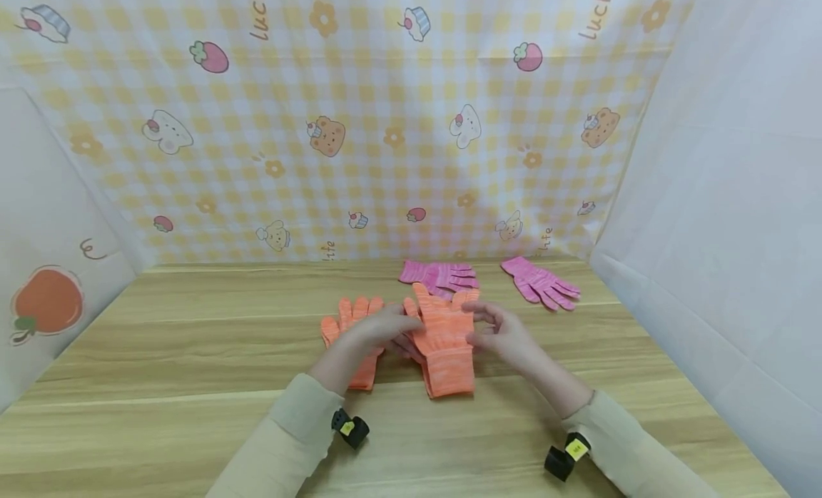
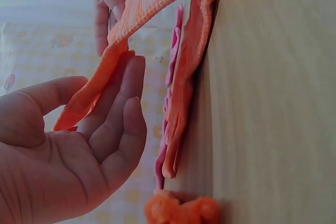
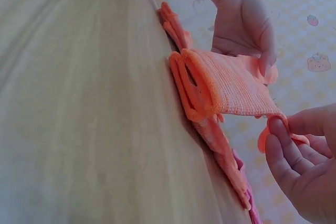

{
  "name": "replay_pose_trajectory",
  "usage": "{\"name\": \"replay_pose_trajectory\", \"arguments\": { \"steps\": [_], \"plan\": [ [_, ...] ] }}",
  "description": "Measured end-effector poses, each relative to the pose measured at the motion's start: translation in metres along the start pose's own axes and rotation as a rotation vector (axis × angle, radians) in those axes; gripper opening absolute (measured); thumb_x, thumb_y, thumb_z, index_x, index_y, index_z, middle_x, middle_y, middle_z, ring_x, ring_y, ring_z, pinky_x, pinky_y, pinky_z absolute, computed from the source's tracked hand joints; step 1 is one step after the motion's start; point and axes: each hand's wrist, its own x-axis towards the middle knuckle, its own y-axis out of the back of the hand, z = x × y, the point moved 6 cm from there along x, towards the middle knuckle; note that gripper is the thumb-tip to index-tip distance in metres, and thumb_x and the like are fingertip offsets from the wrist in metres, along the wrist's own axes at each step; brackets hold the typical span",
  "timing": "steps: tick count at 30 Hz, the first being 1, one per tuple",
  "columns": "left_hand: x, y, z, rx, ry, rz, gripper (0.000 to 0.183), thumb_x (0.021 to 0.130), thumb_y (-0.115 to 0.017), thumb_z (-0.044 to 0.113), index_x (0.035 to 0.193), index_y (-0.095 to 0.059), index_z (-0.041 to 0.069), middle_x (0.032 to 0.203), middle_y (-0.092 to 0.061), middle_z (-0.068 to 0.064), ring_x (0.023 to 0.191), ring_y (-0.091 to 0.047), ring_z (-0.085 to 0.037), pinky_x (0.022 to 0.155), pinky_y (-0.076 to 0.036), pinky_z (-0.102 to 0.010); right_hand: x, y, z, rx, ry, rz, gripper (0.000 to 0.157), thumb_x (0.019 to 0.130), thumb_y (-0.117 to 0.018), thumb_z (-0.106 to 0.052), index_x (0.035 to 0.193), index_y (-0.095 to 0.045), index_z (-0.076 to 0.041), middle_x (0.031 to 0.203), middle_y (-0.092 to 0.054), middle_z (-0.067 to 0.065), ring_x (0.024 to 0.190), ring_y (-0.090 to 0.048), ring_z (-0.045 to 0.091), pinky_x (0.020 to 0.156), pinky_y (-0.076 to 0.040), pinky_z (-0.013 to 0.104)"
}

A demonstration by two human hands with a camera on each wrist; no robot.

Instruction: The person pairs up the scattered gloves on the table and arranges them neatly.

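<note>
An orange knit glove (image 1: pixel 447 332) is held between both hands in the middle of the table, its finger end lifted and its cuff (image 3: pixel 231 90) low. My left hand (image 1: pixel 385 328) pinches its left edge between thumb and fingers. My right hand (image 1: pixel 507 339) pinches the opposite edge, thumb against fingertips, as the right wrist view shows. Directly beneath lies a second orange glove (image 2: pixel 181 108), flat on the table, the two cuffs close together. Another orange glove (image 1: pixel 366 373) lies to the left, partly hidden behind my left hand and wrist.
Two pink gloves lie at the back: one pink glove (image 1: pixel 430 275) just behind the held glove, the other pink glove (image 1: pixel 541 282) farther right. The wooden table (image 1: pixel 193 341) meets a checked cloth (image 1: pixel 359 177) at the back, with white cloth (image 1: pixel 719 234) along the right side.
</note>
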Motion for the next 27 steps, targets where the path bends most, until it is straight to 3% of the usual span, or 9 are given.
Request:
{"name": "replay_pose_trajectory", "arguments": {
  "steps": [8, 16, 27],
  "plan": [
    [0.003, 0.015, -0.004, 0.038, 0.033, 0.067, 0.025, 0.090, -0.060, 0.020, 0.103, -0.054, -0.001, 0.077, -0.068, -0.015, 0.065, -0.068, -0.021, 0.068, -0.057, -0.038, 0.011, -0.006, -0.001, 0.027, -0.026, -0.046, 0.050, 0.087, -0.065, 0.002, 0.134, -0.049, -0.002, 0.130, -0.049, 0.021, 0.087, -0.064, 0.026, 0.075, -0.055, 0.042],
    [0.002, 0.016, -0.007, 0.041, 0.023, 0.026, 0.020, 0.093, -0.057, 0.017, 0.099, -0.054, -0.002, 0.075, -0.069, -0.020, 0.070, -0.070, -0.028, 0.064, -0.056, -0.037, 0.017, -0.006, 0.002, 0.013, -0.031, -0.068, 0.049, 0.087, -0.063, 0.005, 0.134, -0.048, 0.002, 0.127, -0.050, 0.024, 0.082, -0.063, 0.023, 0.073, -0.055, 0.043],
    [0.003, 0.017, -0.011, 0.055, 0.027, -0.020, 0.017, 0.097, -0.049, 0.011, 0.109, -0.051, -0.001, 0.081, -0.068, -0.020, 0.074, -0.070, -0.031, 0.064, -0.056, -0.038, 0.017, -0.006, 0.013, -0.003, -0.065, -0.063, 0.048, 0.088, -0.064, 0.002, 0.134, -0.049, 0.000, 0.130, -0.048, 0.023, 0.094, -0.062, 0.025, 0.078, -0.055, 0.037]
  ]
}}
